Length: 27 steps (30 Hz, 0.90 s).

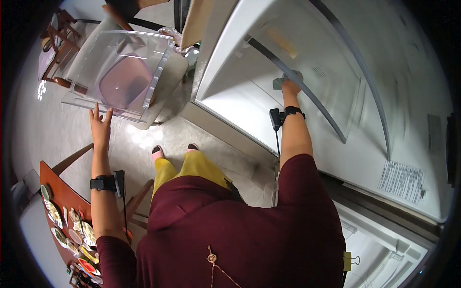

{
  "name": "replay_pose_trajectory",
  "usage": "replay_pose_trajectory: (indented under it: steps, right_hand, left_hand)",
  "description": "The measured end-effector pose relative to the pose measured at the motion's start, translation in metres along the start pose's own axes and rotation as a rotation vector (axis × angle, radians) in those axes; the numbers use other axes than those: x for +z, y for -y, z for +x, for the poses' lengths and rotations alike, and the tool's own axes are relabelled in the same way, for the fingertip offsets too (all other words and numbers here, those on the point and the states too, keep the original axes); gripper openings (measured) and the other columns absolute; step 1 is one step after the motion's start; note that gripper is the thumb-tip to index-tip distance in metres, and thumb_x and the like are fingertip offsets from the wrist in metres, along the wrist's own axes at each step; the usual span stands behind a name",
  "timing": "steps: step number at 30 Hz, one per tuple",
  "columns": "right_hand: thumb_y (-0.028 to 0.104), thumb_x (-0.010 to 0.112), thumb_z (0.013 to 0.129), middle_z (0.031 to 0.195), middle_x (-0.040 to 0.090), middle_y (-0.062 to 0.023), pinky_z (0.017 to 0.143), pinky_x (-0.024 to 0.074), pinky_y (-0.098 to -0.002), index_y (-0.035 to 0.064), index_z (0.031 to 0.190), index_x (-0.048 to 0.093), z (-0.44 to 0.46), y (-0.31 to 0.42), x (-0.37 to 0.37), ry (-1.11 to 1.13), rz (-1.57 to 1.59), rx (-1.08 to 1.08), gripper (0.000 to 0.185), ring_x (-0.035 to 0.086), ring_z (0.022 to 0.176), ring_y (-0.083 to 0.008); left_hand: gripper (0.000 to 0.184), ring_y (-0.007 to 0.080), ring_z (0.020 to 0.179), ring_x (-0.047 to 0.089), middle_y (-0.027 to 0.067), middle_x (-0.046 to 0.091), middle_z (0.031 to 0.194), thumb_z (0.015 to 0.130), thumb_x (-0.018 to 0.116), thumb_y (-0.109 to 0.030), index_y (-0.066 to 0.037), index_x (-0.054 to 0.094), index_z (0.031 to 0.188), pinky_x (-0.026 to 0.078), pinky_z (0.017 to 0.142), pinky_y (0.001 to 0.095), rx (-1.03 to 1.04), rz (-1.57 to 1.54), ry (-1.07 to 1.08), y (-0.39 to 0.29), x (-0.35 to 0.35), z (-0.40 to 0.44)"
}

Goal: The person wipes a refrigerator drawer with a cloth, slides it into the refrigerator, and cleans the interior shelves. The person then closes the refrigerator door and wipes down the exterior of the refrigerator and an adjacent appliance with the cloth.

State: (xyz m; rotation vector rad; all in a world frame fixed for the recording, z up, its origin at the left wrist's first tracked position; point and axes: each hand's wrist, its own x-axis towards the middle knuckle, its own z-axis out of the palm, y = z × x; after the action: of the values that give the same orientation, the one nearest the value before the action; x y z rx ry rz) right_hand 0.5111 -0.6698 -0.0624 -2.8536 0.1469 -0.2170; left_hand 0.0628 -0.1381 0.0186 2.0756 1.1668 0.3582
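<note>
My right hand point(291, 87) is inside the white refrigerator compartment point(240, 79), closed on a grey-green cloth point(278, 84) against the inner wall. A dark curved strip point(312, 96) passes just beside that hand. On the left, my left hand point(100, 126) has its fingers spread, with the fingertips at the front edge of a clear plastic drawer point(139, 53). The drawer rests on a chair point(175, 72), and a pinkish square shape point(126, 81) shows through it.
At the lower left, a reddish-brown table point(57, 185) bears several dishes of food. A lower refrigerator compartment point(379, 245) stands open at the lower right. A printed label point(402, 181) is on the white surface at the right. Wooden chair parts lie near my left side.
</note>
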Motion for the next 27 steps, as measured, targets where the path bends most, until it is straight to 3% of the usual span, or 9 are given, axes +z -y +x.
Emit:
replay_pose_trajectory:
  steps: [2, 3, 5, 15, 16, 18, 19, 22, 27]
  right_hand:
    - [0.045, 0.066, 0.079, 0.142, 0.033, -0.0173, 0.107, 0.0313, -0.0411, 0.0130, 0.141, 0.030, 0.006, 0.013, 0.003, 0.062, -0.035, 0.031, 0.079, 0.036, 0.128, -0.0373]
    - [0.027, 0.062, 0.080, 0.127, 0.045, -0.0180, 0.100, 0.0374, -0.0413, 0.0082, 0.126, 0.043, 0.012, 0.024, 0.005, -0.040, 0.008, -0.085, 0.054, 0.044, 0.120, -0.0343]
    - [0.010, 0.058, 0.082, 0.113, 0.056, -0.0187, 0.093, 0.0436, -0.0415, 0.0033, 0.112, 0.055, 0.043, 0.033, 0.035, -0.137, 0.056, -0.208, 0.030, 0.053, 0.111, -0.0313]
    - [0.028, 0.047, 0.087, 0.103, 0.062, -0.0258, 0.087, 0.0469, -0.0450, 0.0013, 0.107, 0.060, 0.077, 0.099, 0.144, 0.288, -0.160, -0.760, 0.036, 0.059, 0.098, -0.0417]
    - [0.026, 0.050, 0.086, 0.101, 0.062, -0.0260, 0.087, 0.0467, -0.0457, 0.0015, 0.107, 0.061, 0.060, 0.123, 0.122, 0.261, -0.071, -0.518, 0.034, 0.058, 0.098, -0.0427]
    - [0.025, 0.063, 0.083, 0.105, 0.058, -0.0220, 0.089, 0.0416, -0.0442, 0.0007, 0.106, 0.055, -0.002, 0.164, 0.020, 0.122, 0.384, -0.755, 0.034, 0.054, 0.104, -0.0397]
    - [0.014, 0.052, 0.081, 0.113, 0.059, -0.0231, 0.094, 0.0432, -0.0438, 0.0040, 0.112, 0.058, -0.032, 0.175, -0.025, 0.231, 0.265, -0.635, 0.033, 0.054, 0.109, -0.0368]
    - [0.004, 0.052, 0.076, 0.119, 0.055, -0.0190, 0.099, 0.0397, -0.0411, 0.0073, 0.117, 0.056, -0.050, 0.156, -0.017, 0.243, 0.351, -0.842, 0.041, 0.049, 0.116, -0.0340]
    - [0.000, 0.053, 0.073, 0.124, 0.052, -0.0148, 0.101, 0.0380, -0.0402, 0.0123, 0.116, 0.058, -0.105, 0.125, -0.003, 0.253, 0.407, -0.887, 0.045, 0.046, 0.117, -0.0350]
  left_hand:
    - [0.075, 0.0324, 0.121, 0.048, 0.0235, 0.016, 0.150, 0.082, 0.065, -0.046, -0.016, 0.034, 0.143, 0.042, 0.096, 0.0390, -0.025, 0.028, 0.001, -0.006, -0.002, -0.004]
    - [0.075, 0.0323, 0.121, 0.048, 0.0233, 0.016, 0.150, 0.082, 0.066, -0.046, -0.016, 0.034, 0.143, 0.043, 0.096, 0.0389, -0.027, 0.022, 0.001, -0.010, -0.002, -0.005]
    - [0.074, 0.0318, 0.119, 0.049, 0.0224, 0.017, 0.150, 0.082, 0.065, -0.046, -0.016, 0.035, 0.142, 0.044, 0.094, 0.0386, -0.021, 0.001, -0.004, -0.008, -0.001, -0.004]
    - [0.072, 0.0324, 0.118, 0.050, 0.0209, 0.018, 0.150, 0.083, 0.065, -0.045, -0.016, 0.035, 0.142, 0.045, 0.093, 0.0388, -0.021, 0.014, -0.016, -0.010, -0.001, -0.005]
    - [0.073, 0.0326, 0.119, 0.050, 0.0222, 0.018, 0.150, 0.083, 0.064, -0.045, -0.015, 0.034, 0.143, 0.044, 0.095, 0.0390, -0.034, 0.023, -0.002, -0.011, -0.002, -0.006]
    - [0.075, 0.0333, 0.120, 0.049, 0.0237, 0.018, 0.149, 0.083, 0.065, -0.046, -0.014, 0.033, 0.143, 0.043, 0.096, 0.0386, -0.005, 0.015, -0.004, -0.001, 0.000, -0.002]
    - [0.076, 0.0333, 0.121, 0.048, 0.0244, 0.018, 0.149, 0.083, 0.065, -0.045, -0.014, 0.032, 0.143, 0.043, 0.096, 0.0379, -0.004, 0.026, 0.000, -0.003, -0.001, -0.002]
    - [0.076, 0.0328, 0.122, 0.048, 0.0240, 0.017, 0.149, 0.083, 0.065, -0.045, -0.013, 0.032, 0.144, 0.042, 0.096, 0.0376, -0.025, -0.070, 0.002, -0.010, 0.000, -0.007]
    - [0.074, 0.0326, 0.118, 0.051, 0.0239, 0.016, 0.150, 0.083, 0.064, -0.046, -0.013, 0.035, 0.142, 0.044, 0.094, 0.0367, 0.007, 0.013, -0.004, -0.012, -0.001, -0.005]
